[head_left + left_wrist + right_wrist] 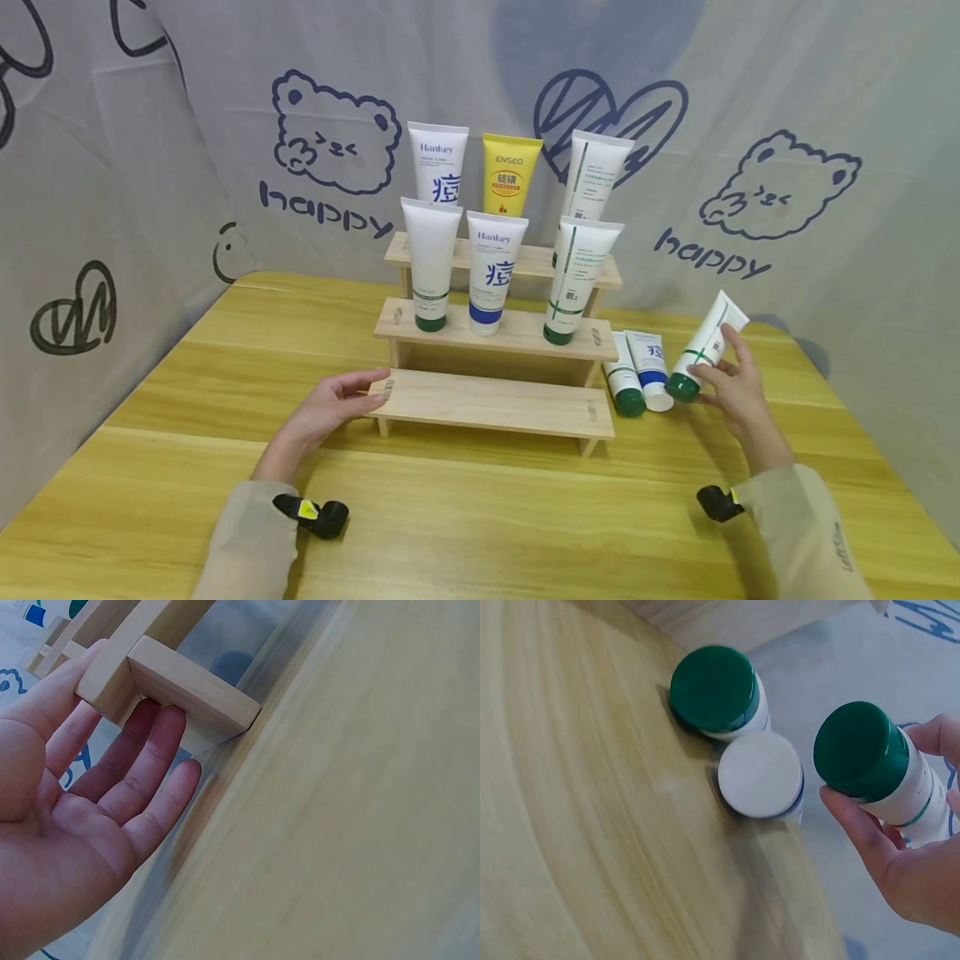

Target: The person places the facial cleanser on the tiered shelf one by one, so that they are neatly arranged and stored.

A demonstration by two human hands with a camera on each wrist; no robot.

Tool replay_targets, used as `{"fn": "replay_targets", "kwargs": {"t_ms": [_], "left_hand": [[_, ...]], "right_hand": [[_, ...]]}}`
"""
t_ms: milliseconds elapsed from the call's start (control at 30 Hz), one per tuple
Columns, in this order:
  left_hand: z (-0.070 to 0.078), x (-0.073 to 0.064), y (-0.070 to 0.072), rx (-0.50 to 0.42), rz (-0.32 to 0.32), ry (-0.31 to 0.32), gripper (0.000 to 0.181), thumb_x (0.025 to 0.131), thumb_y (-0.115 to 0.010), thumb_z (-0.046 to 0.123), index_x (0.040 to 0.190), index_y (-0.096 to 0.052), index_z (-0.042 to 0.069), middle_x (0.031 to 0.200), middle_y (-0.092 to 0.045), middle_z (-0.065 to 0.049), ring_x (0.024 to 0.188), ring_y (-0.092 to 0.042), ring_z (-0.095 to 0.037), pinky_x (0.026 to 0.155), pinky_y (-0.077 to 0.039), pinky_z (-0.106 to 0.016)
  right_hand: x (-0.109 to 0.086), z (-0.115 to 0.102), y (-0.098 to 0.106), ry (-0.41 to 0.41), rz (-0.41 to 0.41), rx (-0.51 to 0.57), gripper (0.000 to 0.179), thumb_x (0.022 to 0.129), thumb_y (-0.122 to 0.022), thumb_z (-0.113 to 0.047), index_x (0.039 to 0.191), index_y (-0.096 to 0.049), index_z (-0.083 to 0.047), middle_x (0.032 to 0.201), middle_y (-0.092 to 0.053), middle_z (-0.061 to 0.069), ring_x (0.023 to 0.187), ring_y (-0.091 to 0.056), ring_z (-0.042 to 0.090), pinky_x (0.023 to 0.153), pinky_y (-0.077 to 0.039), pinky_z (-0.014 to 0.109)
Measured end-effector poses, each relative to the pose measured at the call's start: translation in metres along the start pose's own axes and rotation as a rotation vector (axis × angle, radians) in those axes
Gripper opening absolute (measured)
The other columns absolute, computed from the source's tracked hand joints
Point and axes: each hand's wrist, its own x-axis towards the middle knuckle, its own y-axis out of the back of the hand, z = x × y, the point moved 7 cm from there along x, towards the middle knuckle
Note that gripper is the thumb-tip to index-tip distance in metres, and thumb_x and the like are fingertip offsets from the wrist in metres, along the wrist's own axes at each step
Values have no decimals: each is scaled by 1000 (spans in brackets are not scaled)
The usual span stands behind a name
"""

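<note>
My right hand (738, 396) holds a white squeeze tube (708, 346) with a green cap between thumb and fingers, tilted with its cap down to the left. In the right wrist view that green cap (861, 752) faces the camera. Just left of it, a green-capped tube (624, 375) and a blue-and-white tube (649, 367) lie side by side on the table. My left hand (330, 408) grips the left end of the lowest step of a three-step wooden stand (487, 402). Up close, its fingers (142, 772) lie against the step's end and leg (195, 686).
On the middle step stand a green-capped white tube (431, 262), a blue-banded tube (495, 271) and another green-capped tube (581, 279). The top step holds a white tube (438, 162), a yellow tube (510, 173) and a green-and-white tube (596, 175). A printed curtain (465, 50) hangs behind the table (450, 525).
</note>
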Motion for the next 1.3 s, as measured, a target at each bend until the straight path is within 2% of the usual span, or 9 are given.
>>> {"fn": "replay_targets", "kwargs": {"t_ms": [133,333,467,600,800,1100,1300], "left_hand": [[0,0,0,-2,-5,-4,52,86,-61,19,130,-43,-3,124,-46,-19,96,-51,-14,79,-44,-25],[-1,0,0,0,-6,-8,53,86,-61,19,130,-43,-3,125,-46,-20,97,-51,-13,79,-44,-25],[-1,0,0,3,-7,-7,52,86,-61,19,130,-43,-3,125,-45,-20,97,-51,-14,79,-44,-25],[-1,0,1,7,-4,-2,52,86,-61,20,130,-43,-2,125,-45,-20,98,-50,-15,79,-44,-25],[-1,1,1,10,0,-3,53,86,-62,21,130,-44,-2,124,-46,-19,98,-50,-16,79,-44,-25],[0,0,1,15,4,-13,53,85,-62,20,129,-44,-3,124,-46,-20,96,-50,-16,78,-44,-25],[1,0,1,13,1,-17,52,85,-62,19,129,-44,-4,123,-46,-19,95,-49,-15,77,-44,-25]], "right_hand": [[-5,-7,-5,23,-18,53,84,85,-55,1,143,-7,-37,129,-20,24,86,-46,10,62,-50,30],[-13,-18,-13,67,-30,185,86,80,-59,7,142,-15,-34,112,-33,6,86,-50,11,62,-51,32],[-18,-25,-20,104,-33,237,86,77,-60,11,140,-20,-30,109,-36,3,85,-52,12,58,-51,31],[-25,-33,-28,152,-65,253,80,80,-54,13,140,-20,-28,112,-35,4,88,-51,12,56,-51,30],[-35,-42,-36,201,-76,238,73,83,-42,14,141,-19,-24,125,-26,10,96,-45,15,54,-50,27],[-46,-57,-48,323,-103,297,74,79,-42,21,138,-25,-20,118,-35,8,91,-53,15,55,-51,28],[-54,-65,-61,413,-146,280,74,77,-47,23,137,-27,-15,117,-38,11,87,-57,15,56,-51,27]]}}
